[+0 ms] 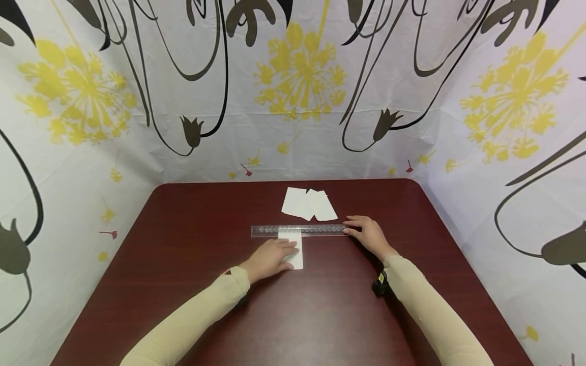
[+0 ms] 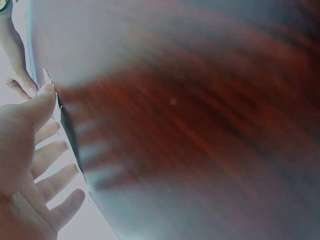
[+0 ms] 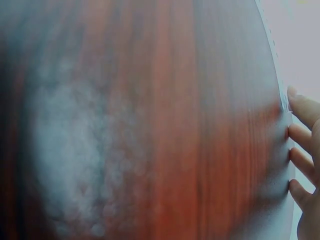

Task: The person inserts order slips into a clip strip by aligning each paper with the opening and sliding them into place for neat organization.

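A clear plastic ruler (image 1: 320,229) lies crosswise on the table, over the far end of a small white paper strip (image 1: 296,256). My left hand (image 1: 271,258) rests on this strip with fingers extended, just in front of the ruler; in the left wrist view the fingers (image 2: 52,156) are spread. At the ruler's right end, my right hand (image 1: 370,236) holds it between thumb and fingers. In the right wrist view the thumb and fingertips (image 3: 296,134) are around the ruler's end, low at the table.
Several white paper pieces (image 1: 297,203) lie behind the ruler, partly overlapping. The dark red-brown table (image 1: 206,213) has rounded far corners. A patterned white cloth (image 1: 293,147) hangs around its back and sides.
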Demonstrator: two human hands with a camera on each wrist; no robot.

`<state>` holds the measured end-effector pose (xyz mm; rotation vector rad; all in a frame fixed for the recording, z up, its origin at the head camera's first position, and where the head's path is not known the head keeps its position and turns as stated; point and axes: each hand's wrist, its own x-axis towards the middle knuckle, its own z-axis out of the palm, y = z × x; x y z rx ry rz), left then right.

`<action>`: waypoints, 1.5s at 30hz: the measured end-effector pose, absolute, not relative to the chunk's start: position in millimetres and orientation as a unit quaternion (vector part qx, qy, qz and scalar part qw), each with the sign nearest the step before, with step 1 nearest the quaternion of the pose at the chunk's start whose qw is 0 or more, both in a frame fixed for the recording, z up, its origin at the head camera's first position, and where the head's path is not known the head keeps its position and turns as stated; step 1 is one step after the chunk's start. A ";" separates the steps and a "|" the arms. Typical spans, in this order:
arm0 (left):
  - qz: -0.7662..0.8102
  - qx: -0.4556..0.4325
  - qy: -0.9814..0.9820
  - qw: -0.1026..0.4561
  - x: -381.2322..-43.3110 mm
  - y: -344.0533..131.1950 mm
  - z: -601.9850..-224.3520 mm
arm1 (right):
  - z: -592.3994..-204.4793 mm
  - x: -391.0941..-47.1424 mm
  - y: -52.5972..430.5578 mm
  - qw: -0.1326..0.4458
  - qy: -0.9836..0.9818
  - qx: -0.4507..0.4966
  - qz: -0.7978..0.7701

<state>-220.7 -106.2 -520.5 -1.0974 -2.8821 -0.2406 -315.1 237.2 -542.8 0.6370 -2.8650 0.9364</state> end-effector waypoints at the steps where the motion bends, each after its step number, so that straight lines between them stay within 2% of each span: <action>1: -0.080 -0.356 -0.931 0.025 -220.4 -106.2 -520.4 | -543.1 -315.2 237.3 0.030 -0.929 0.207 0.304; 45: -0.038 -0.351 -0.935 0.019 -225.3 -68.7 -523.2 | -546.6 -316.6 238.3 0.050 -0.932 0.214 0.289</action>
